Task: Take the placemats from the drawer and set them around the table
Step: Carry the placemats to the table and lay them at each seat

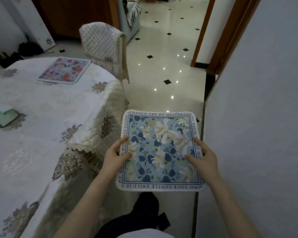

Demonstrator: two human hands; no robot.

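The left hand [116, 156] and right hand [202, 158] pinch opposite edges of a blue flowered placemat [160, 150], held flat above the floor [162, 54] beside the table [47, 121]. A pink placemat [65, 70] lies on the table's far side, near what seems a covered chair [102, 43].

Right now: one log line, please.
phase: carry | left grip: holds blue placemat | right grip: holds it too | table: pink placemat laid

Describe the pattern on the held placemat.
The placemat shows blue and cream flowers, lettered white border; head view.
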